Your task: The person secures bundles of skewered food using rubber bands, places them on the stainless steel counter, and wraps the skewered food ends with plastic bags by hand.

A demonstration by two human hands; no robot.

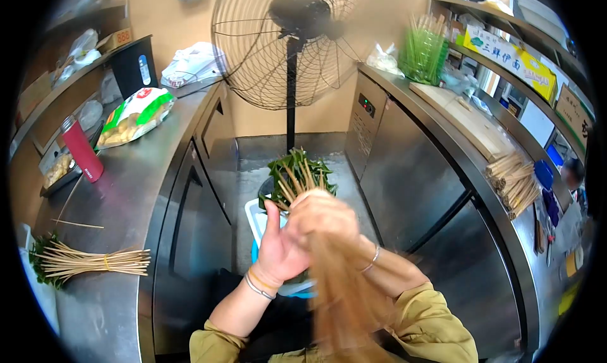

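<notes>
A thick bundle of thin wooden skewers (344, 287) points toward me, its near part blurred by motion. Dark green leaves (322, 164) surround the sticks at the far end. My right hand (325, 214), also smeared, is wrapped round the bundle from above. Against its left side rests my left hand (281, 243), thumb raised and fingers mostly hidden behind the right hand. Beneath the hands a white and blue plastic basket (255, 219) shows in part. Another leafy skewer bundle (95, 262), tied with a yellow band, lies on the left counter.
Steel counters flank me on the left (120, 205) and right (436, 126). Ahead stands a large fan (291, 78). A red bottle (82, 151) and a snack-like bag (136, 116) are at left. At right are a cutting board (458, 113) and bundled sticks (512, 183).
</notes>
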